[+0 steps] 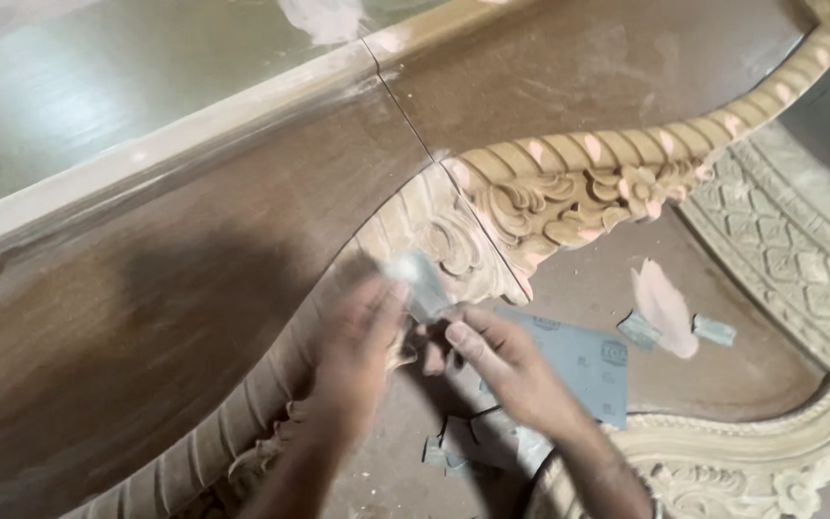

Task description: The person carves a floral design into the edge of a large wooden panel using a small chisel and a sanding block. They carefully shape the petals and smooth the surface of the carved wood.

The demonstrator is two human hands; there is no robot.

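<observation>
Grey sandpaper, a folded scrap (418,281), sits pinched between both hands against the carved wooden edge (453,240) near the middle of the scene. Left hand (362,341) grips its near side, blurred as if rubbing; right hand (497,360) pinches it with thumb and fingers. Sanding of the scrollwork looks to be the step in hand, and working deeper into the leaf carving would call for light pressure with a folded corner. A larger grey sheet (583,360) lies just right, small scraps (713,330) farther right, the dark panel (194,279) to the left.
</observation>
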